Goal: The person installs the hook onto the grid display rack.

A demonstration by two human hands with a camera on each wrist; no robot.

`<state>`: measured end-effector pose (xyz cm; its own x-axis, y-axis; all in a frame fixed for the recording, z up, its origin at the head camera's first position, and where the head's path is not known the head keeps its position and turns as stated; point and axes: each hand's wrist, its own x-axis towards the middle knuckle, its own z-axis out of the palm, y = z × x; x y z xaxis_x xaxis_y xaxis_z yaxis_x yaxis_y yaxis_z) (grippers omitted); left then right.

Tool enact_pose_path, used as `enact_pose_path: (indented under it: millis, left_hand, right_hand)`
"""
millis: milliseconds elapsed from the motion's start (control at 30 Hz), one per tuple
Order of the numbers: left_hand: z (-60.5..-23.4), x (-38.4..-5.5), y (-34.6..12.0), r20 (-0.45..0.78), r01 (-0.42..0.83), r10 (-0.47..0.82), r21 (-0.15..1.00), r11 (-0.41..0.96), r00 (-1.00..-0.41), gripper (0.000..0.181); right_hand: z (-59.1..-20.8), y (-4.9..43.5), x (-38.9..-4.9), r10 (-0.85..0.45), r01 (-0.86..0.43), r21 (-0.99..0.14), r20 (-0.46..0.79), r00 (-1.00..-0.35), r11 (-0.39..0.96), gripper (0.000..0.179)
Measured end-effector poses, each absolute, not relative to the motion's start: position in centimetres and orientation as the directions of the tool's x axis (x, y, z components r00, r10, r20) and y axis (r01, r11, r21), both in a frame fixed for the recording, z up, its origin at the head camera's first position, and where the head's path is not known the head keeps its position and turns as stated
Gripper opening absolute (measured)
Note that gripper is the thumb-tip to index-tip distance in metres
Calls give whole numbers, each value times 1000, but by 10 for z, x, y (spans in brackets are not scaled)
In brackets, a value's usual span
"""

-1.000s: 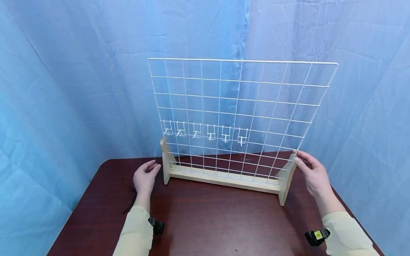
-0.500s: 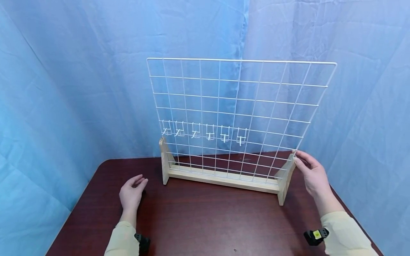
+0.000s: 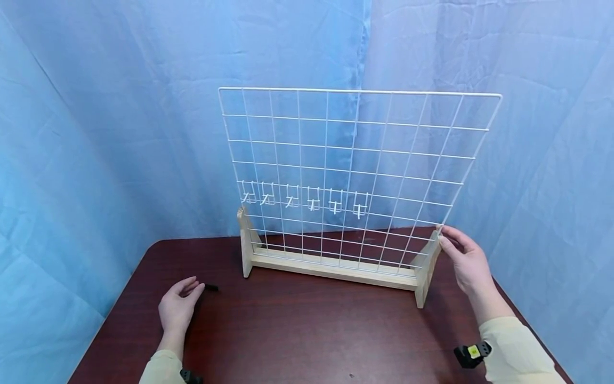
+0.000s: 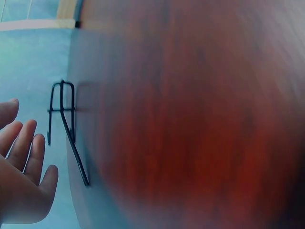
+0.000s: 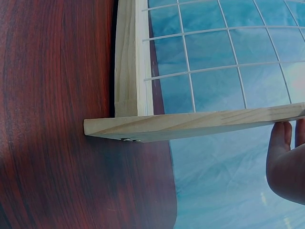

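Note:
My left hand (image 3: 177,309) hovers low at the table's left side, fingers loosely bent and apart from the thumb, with nothing between them. Just past its fingertips lies a black wire hook (image 4: 63,110), partly hidden by the hand in the head view. A white wire grid panel (image 3: 342,160) stands upright in a pale wooden stand (image 3: 331,271). Thumb and fingers of my right hand (image 3: 467,264) pinch the top of the stand's right end piece. Several white hooks (image 3: 313,202) hang in a row on the left and middle of the grid.
The dark red wooden table (image 3: 288,330) carries the stand near its back edge. Blue curtains (image 3: 144,133) hang close behind and at both sides. Black cameras sit on both wrists, the right one (image 3: 472,354) near the table's right edge.
My left hand has moved from beside the stand's left end toward the front left, down to the black wire hook. My right hand stays at the stand's right end.

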<state>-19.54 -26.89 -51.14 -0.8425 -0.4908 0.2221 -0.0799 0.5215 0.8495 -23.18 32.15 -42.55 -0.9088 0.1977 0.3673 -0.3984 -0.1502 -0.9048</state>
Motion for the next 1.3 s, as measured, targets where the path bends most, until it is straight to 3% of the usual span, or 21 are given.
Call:
enact_pose_path:
  millis: [367,667,1300]
  left_hand:
    - [-524,-187,-296,145,-192,-476,785,589,-867,42]
    - [-523,-183,-305,15,-255,-377,711,655,-926,63]
    - [-534,-183,-312,4,-118,-156,633,765,-988,56]
  right_hand:
    - [-426,321,-233,196,-427,-888,395,-898,-169,32]
    - [-426,321,-232,200,-427,-887,393,-897,-174,32]
    - [-426,321,-231,191,-425,-887,393,-900,-179,31]
